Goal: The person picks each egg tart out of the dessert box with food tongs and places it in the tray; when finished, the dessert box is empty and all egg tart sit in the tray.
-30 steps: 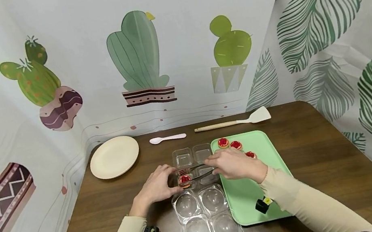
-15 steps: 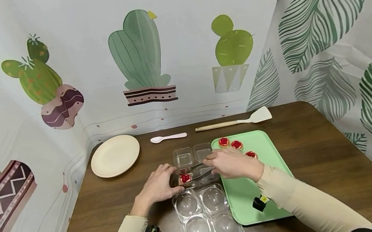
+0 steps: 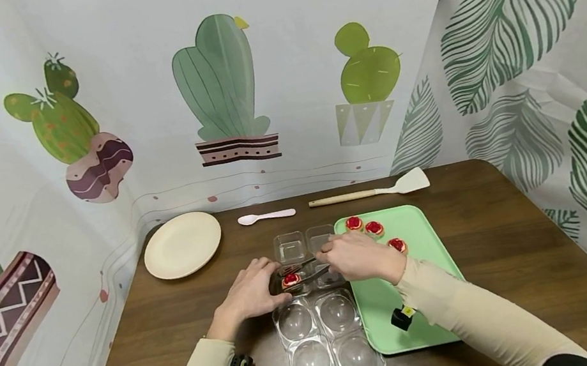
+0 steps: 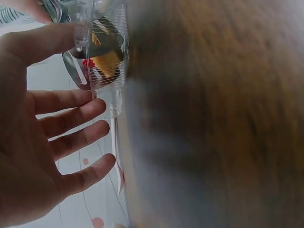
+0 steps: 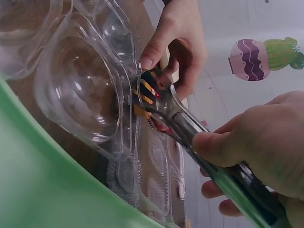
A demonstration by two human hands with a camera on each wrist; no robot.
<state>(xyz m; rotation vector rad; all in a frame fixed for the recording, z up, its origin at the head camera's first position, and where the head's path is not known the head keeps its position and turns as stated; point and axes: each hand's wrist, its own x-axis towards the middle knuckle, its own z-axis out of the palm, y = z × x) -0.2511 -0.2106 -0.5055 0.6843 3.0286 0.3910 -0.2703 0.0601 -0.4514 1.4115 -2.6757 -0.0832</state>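
Observation:
A red-topped tart lies in the front left compartment of a clear plastic container whose hinged lid lies folded open toward me. My left hand grips the container's left side, thumb at the hinge edge and index finger at the far wall; its other fingers are spread. With my right hand I hold metal tongs across the container from the right. Their slotted heads sit on either side of the tart, seen close in the right wrist view, where the tongs run between thumb and fingers.
Right of the container lies a green tray, with three more tarts near its back left. At the table's back are a cream plate, a small white spoon and a white turner with wooden handle.
My right hand and the tongs have shifted slightly left, and more of the tart shows between the tong heads. My left hand has stayed at the container's side.

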